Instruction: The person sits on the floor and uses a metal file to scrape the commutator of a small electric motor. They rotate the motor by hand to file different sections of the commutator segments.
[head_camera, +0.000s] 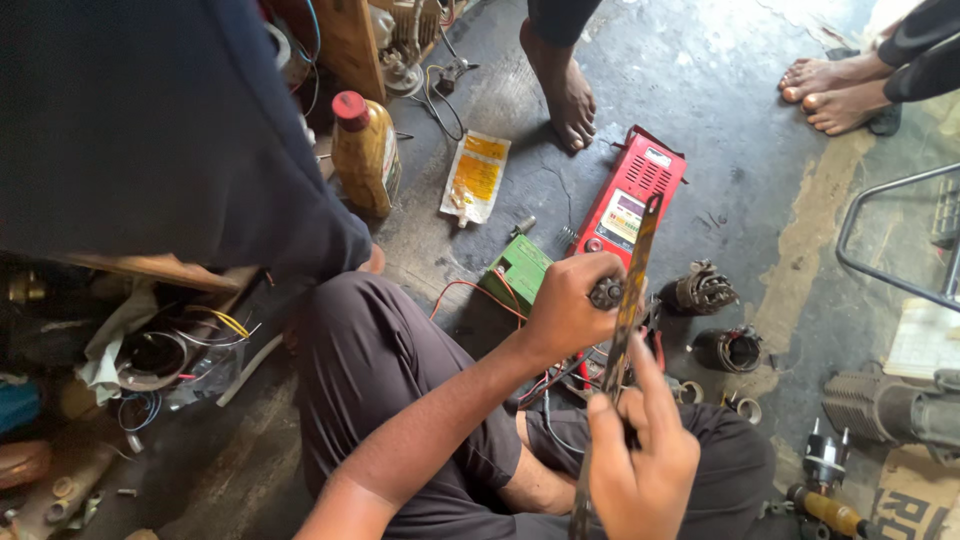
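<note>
1. Two hands work over the lap of a person seated on the floor (700, 90), both on one long flat metal strip (628, 300).
2. Left hand (568, 305): fingers wrapped shut around a small dark round part (606, 292), pressed against the strip at the hand's 3 o'clock side.
3. Strip position: near upright, leaning slightly toward 1 o'clock, with its top end over the red meter box (630, 200) and its lower end leaving the picture at 6 o'clock.
4. Right hand (640, 460): clenched on the lower part of the strip, thumb raised beside it.
5. Progress, as judged: the round part and strip are in contact and both are gripped firmly; whether they are already joined cannot be told. Loose parts remain on the floor, so work appears unfinished.
6. Surroundings, left to right: coiled wires (215, 330) at 9 o'clock; an amber bottle with a red cap (365, 150) at 11 o'clock; a yellow sachet (477, 175); a green box (520, 268); two wound motor parts (715, 315) at 3 o'clock.
7. Other persons' bare feet (565, 85) stand at 12 o'clock.
</note>
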